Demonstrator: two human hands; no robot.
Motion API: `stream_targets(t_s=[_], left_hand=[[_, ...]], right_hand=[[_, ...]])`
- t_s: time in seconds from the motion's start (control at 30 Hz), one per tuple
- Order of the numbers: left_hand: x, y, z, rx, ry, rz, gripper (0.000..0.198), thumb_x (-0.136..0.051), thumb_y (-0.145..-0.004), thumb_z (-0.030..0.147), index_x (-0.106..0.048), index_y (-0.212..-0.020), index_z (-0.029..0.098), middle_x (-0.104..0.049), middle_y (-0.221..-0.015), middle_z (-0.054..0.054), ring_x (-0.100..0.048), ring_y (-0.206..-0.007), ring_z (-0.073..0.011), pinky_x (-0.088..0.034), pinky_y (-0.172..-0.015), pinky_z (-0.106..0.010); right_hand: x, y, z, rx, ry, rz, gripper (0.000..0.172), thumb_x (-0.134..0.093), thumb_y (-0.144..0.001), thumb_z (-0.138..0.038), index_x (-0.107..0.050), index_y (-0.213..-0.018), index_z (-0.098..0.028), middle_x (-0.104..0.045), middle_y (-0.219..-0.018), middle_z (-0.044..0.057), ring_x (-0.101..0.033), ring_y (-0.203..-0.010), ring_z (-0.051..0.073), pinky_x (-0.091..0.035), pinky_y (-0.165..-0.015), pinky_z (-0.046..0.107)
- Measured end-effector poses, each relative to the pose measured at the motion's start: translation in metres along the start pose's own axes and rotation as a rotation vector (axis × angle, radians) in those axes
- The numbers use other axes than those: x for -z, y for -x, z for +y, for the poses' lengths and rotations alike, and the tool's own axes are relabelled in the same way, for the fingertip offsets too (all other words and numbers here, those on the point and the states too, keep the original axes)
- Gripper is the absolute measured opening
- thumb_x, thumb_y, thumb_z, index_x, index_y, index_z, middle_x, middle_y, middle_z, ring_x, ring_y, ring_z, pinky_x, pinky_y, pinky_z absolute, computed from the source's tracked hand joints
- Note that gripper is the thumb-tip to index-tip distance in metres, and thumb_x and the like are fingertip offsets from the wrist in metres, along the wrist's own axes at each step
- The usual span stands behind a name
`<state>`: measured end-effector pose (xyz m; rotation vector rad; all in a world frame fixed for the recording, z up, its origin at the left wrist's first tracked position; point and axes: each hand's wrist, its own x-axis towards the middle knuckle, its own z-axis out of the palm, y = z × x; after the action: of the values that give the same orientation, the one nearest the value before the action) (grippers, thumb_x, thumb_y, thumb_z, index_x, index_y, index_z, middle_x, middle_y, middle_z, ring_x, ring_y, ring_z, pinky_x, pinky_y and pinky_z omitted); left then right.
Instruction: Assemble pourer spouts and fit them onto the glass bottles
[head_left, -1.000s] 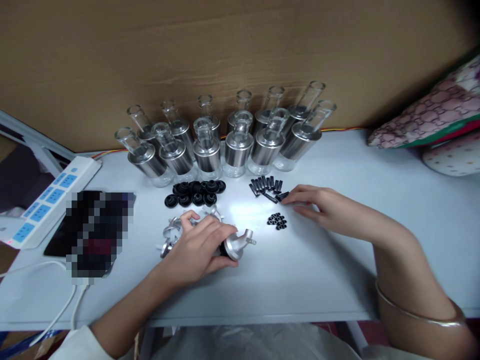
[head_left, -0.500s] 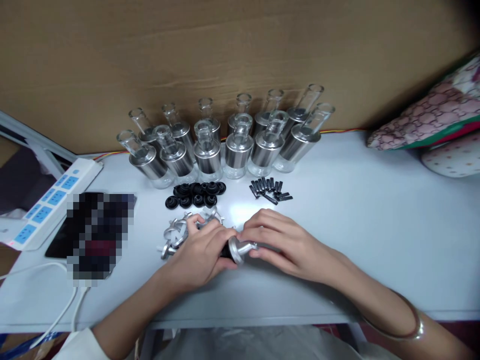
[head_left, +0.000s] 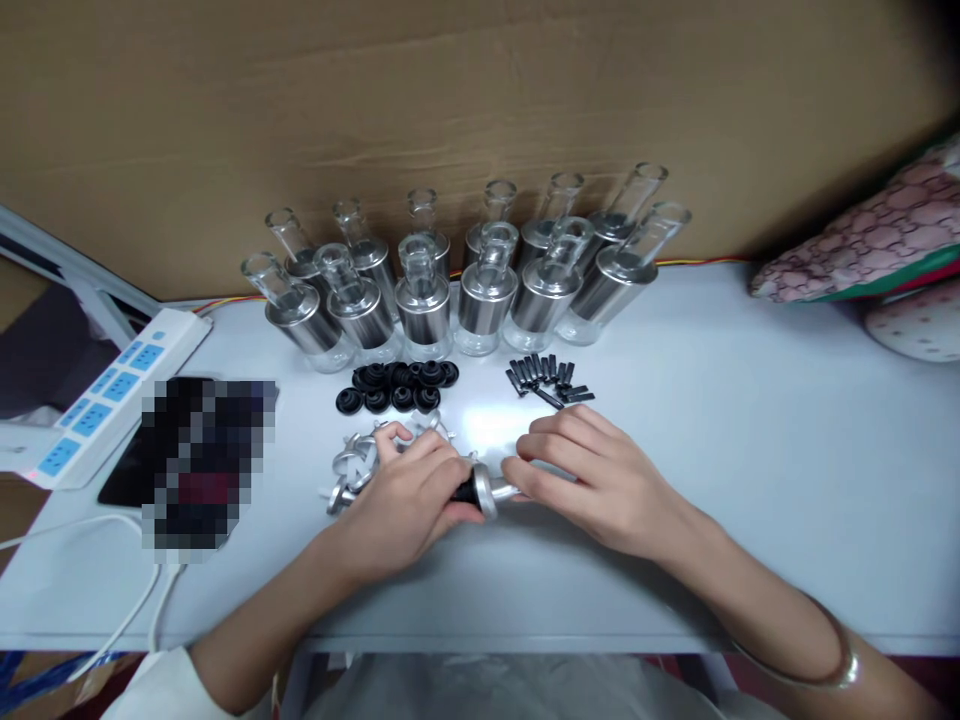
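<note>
Grey bench (head_left: 757, 440), one spout (head_left: 485, 490) in grip

A cardboard wall (head_left: 450, 90) rises beyond the bench. The left hand (head_left: 409, 500) is clamped round the spout's black end, its nozzle pointing to the right hand (head_left: 592, 480), whose fingers curl there; whether they grip it I cannot tell. More spouts (head_left: 348, 462) lie just beyond the left hand, black stoppers (head_left: 403, 399) farther out. Black tubes (head_left: 535, 369) lie beyond the right hand. Bottles (head_left: 424, 315) stand in two rows farther still. A power strip (head_left: 112, 390) lies left of both hands.
</note>
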<state>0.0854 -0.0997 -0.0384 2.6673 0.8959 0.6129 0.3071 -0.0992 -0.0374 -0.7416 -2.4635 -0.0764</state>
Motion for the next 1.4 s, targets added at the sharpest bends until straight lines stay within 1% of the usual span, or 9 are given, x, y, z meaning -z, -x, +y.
stream_targets(t_s=[0.1,0.17,0.33,0.57,0.73,0.93,1.03,1.2,1.4], left_hand=[[0.004,0.0,0.002,-0.013,-0.006,0.034,0.038,-0.025,-0.1,0.038,-0.051,-0.085,0.014,-0.06,-0.071,0.001,-0.049,-0.076,-0.0168,-0.019,-0.074,-0.033],[0.006,0.0,0.002,-0.024,-0.015,0.058,0.037,-0.026,-0.1,0.038,-0.051,-0.085,0.015,-0.061,-0.071,0.001,-0.049,-0.078,-0.0172,-0.018,-0.073,-0.034],[0.009,0.0,0.002,-0.066,-0.064,0.113,0.038,-0.025,-0.1,0.038,-0.051,-0.085,0.016,-0.064,-0.073,0.001,-0.05,-0.079,-0.0179,-0.018,-0.072,-0.035],[0.011,-0.003,0.003,-0.096,-0.166,0.179,0.041,-0.023,-0.101,0.039,-0.054,-0.085,0.017,-0.067,-0.072,0.001,-0.052,-0.077,-0.0168,-0.018,-0.074,-0.038],[0.013,-0.003,0.003,-0.117,-0.242,0.211,0.04,-0.025,-0.101,0.036,-0.055,-0.085,0.017,-0.069,-0.071,0.001,-0.053,-0.077,-0.0166,-0.019,-0.074,-0.038],[0.014,-0.004,0.004,-0.165,-0.302,0.266,0.038,-0.027,-0.101,0.034,-0.057,-0.085,0.017,-0.069,-0.069,0.002,-0.053,-0.075,-0.0167,-0.02,-0.074,-0.039],[0.014,-0.004,0.003,-0.179,-0.317,0.277,0.038,-0.028,-0.101,0.033,-0.058,-0.085,0.016,-0.069,-0.069,0.001,-0.052,-0.075,-0.0172,-0.021,-0.074,-0.038],[0.016,-0.004,0.003,-0.169,-0.329,0.253,0.038,-0.029,-0.101,0.032,-0.06,-0.085,0.017,-0.069,-0.07,0.001,-0.052,-0.075,-0.0177,-0.021,-0.075,-0.038],[0.017,-0.004,0.003,-0.173,-0.356,0.261,0.04,-0.026,-0.101,0.033,-0.06,-0.085,0.019,-0.068,-0.07,0.0,-0.053,-0.074,-0.0173,-0.022,-0.074,-0.038]], right_hand=[[0.003,-0.001,-0.001,0.037,0.087,0.07,0.016,-0.046,-0.095,-0.023,-0.058,-0.088,-0.017,-0.065,-0.073,0.003,-0.05,-0.079,0.018,-0.034,-0.069,0.032],[0.006,-0.002,-0.003,0.042,0.114,0.089,0.021,-0.043,-0.096,-0.025,-0.058,-0.084,-0.017,-0.063,-0.066,0.001,-0.049,-0.073,0.017,-0.032,-0.067,0.034],[0.012,-0.007,-0.009,0.011,0.058,0.055,0.029,-0.037,-0.097,-0.025,-0.058,-0.08,-0.014,-0.056,-0.058,-0.001,-0.043,-0.061,0.015,-0.029,-0.066,0.035],[0.014,-0.011,-0.01,-0.023,0.005,0.047,0.035,-0.035,-0.098,-0.026,-0.057,-0.074,-0.013,-0.054,-0.055,0.0,-0.04,-0.057,0.014,-0.026,-0.066,0.035],[0.017,-0.013,-0.011,-0.037,0.006,0.054,0.036,-0.035,-0.098,-0.026,-0.057,-0.072,-0.014,-0.054,-0.054,-0.001,-0.039,-0.055,0.013,-0.025,-0.066,0.035],[0.02,-0.011,-0.012,-0.053,-0.008,0.026,0.037,-0.035,-0.098,-0.027,-0.057,-0.071,-0.014,-0.054,-0.054,0.0,-0.039,-0.055,0.013,-0.025,-0.066,0.035],[0.02,-0.01,-0.012,-0.067,-0.036,0.018,0.039,-0.033,-0.098,-0.027,-0.056,-0.069,-0.015,-0.053,-0.054,-0.001,-0.036,-0.055,0.013,-0.025,-0.066,0.035],[0.021,-0.011,-0.012,-0.084,-0.069,-0.013,0.039,-0.034,-0.098,-0.028,-0.056,-0.068,-0.014,-0.051,-0.053,0.0,-0.034,-0.055,0.013,-0.024,-0.066,0.035],[0.023,-0.012,-0.013,-0.099,-0.072,-0.015,0.039,-0.034,-0.098,-0.028,-0.055,-0.068,-0.016,-0.05,-0.052,-0.001,-0.034,-0.054,0.013,-0.024,-0.067,0.036]])
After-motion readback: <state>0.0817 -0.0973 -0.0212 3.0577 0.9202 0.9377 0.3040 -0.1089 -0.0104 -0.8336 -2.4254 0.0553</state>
